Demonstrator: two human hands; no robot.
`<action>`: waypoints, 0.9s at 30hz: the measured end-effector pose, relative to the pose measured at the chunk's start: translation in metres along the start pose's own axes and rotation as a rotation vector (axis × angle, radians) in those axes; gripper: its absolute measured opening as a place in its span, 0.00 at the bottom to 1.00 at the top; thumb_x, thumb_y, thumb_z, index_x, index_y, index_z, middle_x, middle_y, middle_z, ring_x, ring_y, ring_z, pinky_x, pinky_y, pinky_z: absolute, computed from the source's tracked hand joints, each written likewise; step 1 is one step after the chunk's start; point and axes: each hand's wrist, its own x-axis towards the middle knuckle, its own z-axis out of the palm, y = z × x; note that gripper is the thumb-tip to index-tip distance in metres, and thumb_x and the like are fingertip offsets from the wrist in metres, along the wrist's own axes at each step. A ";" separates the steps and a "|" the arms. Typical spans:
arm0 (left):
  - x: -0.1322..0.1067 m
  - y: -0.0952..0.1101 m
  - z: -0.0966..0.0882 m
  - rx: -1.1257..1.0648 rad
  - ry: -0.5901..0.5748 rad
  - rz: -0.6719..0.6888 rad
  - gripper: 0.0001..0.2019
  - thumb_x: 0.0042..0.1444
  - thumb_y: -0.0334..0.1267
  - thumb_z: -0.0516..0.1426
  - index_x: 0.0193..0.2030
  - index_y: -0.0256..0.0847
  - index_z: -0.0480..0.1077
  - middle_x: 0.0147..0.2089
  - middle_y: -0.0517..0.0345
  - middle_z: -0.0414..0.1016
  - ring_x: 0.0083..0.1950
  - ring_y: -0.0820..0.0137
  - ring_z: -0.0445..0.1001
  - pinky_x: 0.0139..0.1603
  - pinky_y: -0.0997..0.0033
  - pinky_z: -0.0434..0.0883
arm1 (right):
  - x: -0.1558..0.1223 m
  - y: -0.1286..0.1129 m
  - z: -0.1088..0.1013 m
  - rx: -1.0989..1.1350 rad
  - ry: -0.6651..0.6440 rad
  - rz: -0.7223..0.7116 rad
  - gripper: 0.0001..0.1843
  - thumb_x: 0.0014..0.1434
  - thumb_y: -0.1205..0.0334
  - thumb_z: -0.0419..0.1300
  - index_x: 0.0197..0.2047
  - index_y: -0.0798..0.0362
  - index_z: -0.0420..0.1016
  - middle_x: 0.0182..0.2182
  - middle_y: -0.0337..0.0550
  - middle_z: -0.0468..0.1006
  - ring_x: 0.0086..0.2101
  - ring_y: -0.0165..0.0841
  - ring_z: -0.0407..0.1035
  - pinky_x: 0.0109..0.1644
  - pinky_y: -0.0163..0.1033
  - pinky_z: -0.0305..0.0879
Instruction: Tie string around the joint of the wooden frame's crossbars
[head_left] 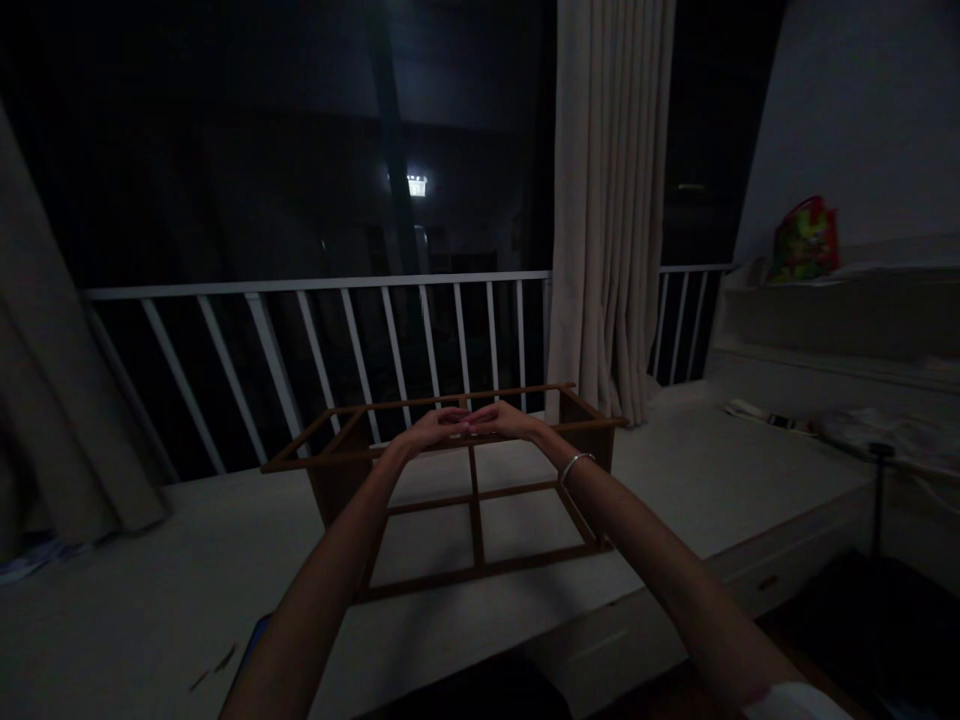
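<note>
A brown wooden frame [478,520] with open rectangular sections lies on the pale ledge, its upper rails raised off the surface. Over the middle of those rails, my left hand [433,427] and my right hand [501,419] meet, fingertips touching or nearly so. The fingers of both are bent and drawn together. Whatever they pinch, if anything, is too dark and small to make out; whether they touch the rail beneath is unclear. A thin bracelet [576,464] circles my right wrist.
White railing [390,335] and dark window glass stand behind the frame. Curtains hang at the left [60,400] and right [611,200]. A red and green bag [806,240] sits on the right shelf. Small slim items [225,658] and a blue-edged object [255,635] lie near my left forearm.
</note>
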 end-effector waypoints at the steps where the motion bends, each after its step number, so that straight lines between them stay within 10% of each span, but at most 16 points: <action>1: -0.001 0.002 0.000 -0.004 -0.036 0.023 0.24 0.36 0.46 0.56 0.42 0.37 0.63 0.39 0.52 0.66 0.34 0.74 0.64 0.29 0.78 0.59 | 0.000 0.001 0.000 0.003 -0.006 0.002 0.22 0.34 0.61 0.62 0.37 0.58 0.71 0.30 0.44 0.73 0.31 0.29 0.65 0.35 0.33 0.59; 11: -0.003 -0.003 -0.001 0.062 0.072 -0.023 0.20 0.36 0.50 0.55 0.30 0.33 0.66 0.26 0.58 0.67 0.23 0.79 0.60 0.20 0.80 0.54 | 0.003 0.006 0.001 0.058 -0.051 -0.012 0.22 0.36 0.63 0.61 0.38 0.58 0.69 0.32 0.43 0.73 0.35 0.31 0.66 0.41 0.36 0.59; 27: -0.010 0.004 -0.004 -0.006 -0.033 -0.007 0.18 0.42 0.48 0.51 0.32 0.34 0.65 0.31 0.56 0.67 0.29 0.75 0.64 0.23 0.81 0.56 | 0.007 0.012 -0.003 -0.049 -0.016 -0.006 0.19 0.36 0.60 0.61 0.34 0.59 0.70 0.29 0.43 0.73 0.30 0.28 0.66 0.35 0.33 0.60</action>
